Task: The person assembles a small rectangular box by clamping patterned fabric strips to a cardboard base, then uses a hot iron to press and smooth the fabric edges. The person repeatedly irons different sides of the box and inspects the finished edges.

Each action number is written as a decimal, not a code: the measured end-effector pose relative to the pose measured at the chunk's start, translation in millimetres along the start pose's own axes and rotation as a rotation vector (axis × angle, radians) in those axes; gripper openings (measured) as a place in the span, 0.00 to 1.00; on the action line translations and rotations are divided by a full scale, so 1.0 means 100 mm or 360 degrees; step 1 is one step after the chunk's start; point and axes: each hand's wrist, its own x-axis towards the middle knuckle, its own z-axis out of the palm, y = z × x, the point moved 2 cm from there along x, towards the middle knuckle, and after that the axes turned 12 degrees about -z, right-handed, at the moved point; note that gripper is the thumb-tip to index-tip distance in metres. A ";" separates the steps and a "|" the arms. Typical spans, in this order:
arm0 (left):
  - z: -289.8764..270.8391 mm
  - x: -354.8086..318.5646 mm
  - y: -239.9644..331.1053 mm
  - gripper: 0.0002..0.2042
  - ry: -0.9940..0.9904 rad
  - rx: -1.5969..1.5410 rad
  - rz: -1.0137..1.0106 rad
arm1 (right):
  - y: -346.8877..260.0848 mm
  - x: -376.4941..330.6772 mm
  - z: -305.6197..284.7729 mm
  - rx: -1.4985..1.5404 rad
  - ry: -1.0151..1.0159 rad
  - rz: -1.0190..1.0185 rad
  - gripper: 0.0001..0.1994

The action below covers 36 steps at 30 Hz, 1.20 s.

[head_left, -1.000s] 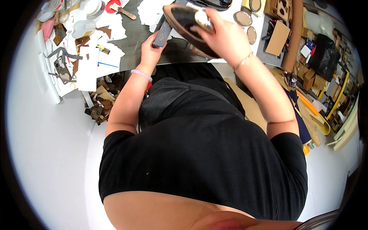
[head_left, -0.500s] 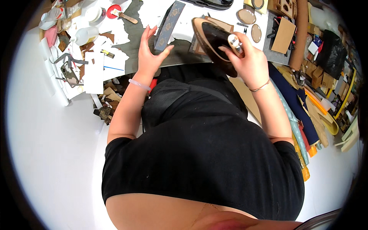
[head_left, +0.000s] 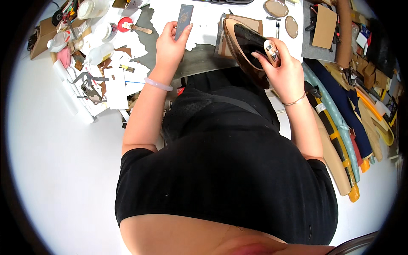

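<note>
Mostly, the table (head_left: 204, 62) lies under torn white paper (head_left: 208, 23), with grey surface bare along its near edge. At its left crowd a bottle (head_left: 100, 53), a phone (head_left: 89, 90), scraps and a brush (head_left: 143, 29) resting on a red lid (head_left: 122, 20). At the right are two brown ovals (head_left: 291, 27) and a tan board (head_left: 325, 26) on a grey mat (head_left: 308, 44); beyond, long rolls (head_left: 330, 94) lean above a pale floor (head_left: 55, 165).

Over the table's middle, the left hand (head_left: 171, 44) pinches a blue-grey strip (head_left: 185, 16) between thumb and fingers. Its long axis points away from the person, the far end tipped slightly right.

The right hand (head_left: 284, 70) is closed on the knob-like part of a brown piece (head_left: 247, 39), boat-shaped, which slants from upper left to lower right. Its upper end overlaps brown sheets (head_left: 253, 22); its lower tip reaches past the near edge.

The strip's near end is hidden in the hand, and whether it touches the paper cannot be told. Fingers partly cover the knob-like part. A black case (head_left: 227, 1) is cut off at the top.
</note>
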 end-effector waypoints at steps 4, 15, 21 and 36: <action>-0.01 0.08 -0.04 0.23 0.0017 0.0250 -0.0064 | 0.07 -0.07 0.05 0.0035 -0.0024 0.0053 0.22; 0.01 0.15 -0.10 0.21 -0.0156 0.0032 -0.0123 | 0.14 -0.06 0.09 0.0090 -0.0034 0.0085 0.22; 0.04 0.13 -0.05 0.24 -0.0169 -0.0057 -0.0119 | 0.13 -0.01 0.08 0.0107 -0.0058 0.0101 0.23; -0.11 -0.06 -0.03 0.26 -0.0172 0.0433 0.0072 | 0.03 0.22 0.08 0.0075 -0.0088 -0.0068 0.22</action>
